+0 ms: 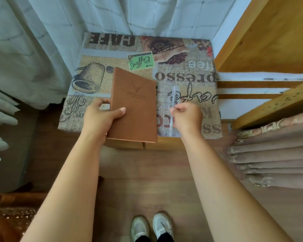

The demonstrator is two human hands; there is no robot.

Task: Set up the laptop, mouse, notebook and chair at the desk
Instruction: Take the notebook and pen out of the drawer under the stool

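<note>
A brown leather-look notebook (135, 105) with an embossed deer head is lifted slightly over a small table covered in a coffee-print cloth (191, 75). My left hand (101, 117) grips the notebook's left edge, thumb on the cover. To its right, my right hand (186, 117) pinches a clear pen (173, 96) that lies lengthwise on the cloth. The laptop, mouse and chair are not in view.
White curtains (59, 41) hang behind and to the left of the table. A wooden shelf unit (269, 41) stands at the right, with folded brown fabric (273, 154) below it. Wooden floor and my two white shoes (151, 227) are beneath me.
</note>
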